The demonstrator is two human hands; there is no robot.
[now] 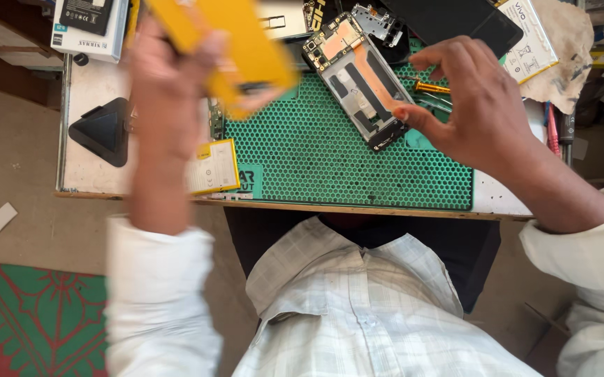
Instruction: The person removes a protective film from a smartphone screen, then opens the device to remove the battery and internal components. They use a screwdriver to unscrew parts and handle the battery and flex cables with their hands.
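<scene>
A: Phone frame (359, 80) position?

B: Opened phone chassis, lying diagonally on the green honeycomb mat (316, 153), at roughly 12 o'clock from the mat's centre. Circuit board exposed at its upper end.

A: Right hand (480, 105)?

B: At 3 o'clock of the chassis. Thumb and forefinger are pinched together at the lower right corner of the chassis, touching its edge (whether something small sits between them cannot be told).

A: Left hand (165, 77)?

B: Raised above the bench at 9 o'clock of the chassis, fingers closed around a yellow flat pack (228, 42), blurred by motion.

A: Surroundings?

B: Second yellow battery (214, 166) at the mat's 9 o'clock edge. Black triangular tool (103, 130) further toward 9 o'clock on the white bench (92, 84). Yellow-handled screwdriver (431, 88) just beside the right hand's fingers. Dirty cloth (564, 56) at 2 o'clock.
</scene>
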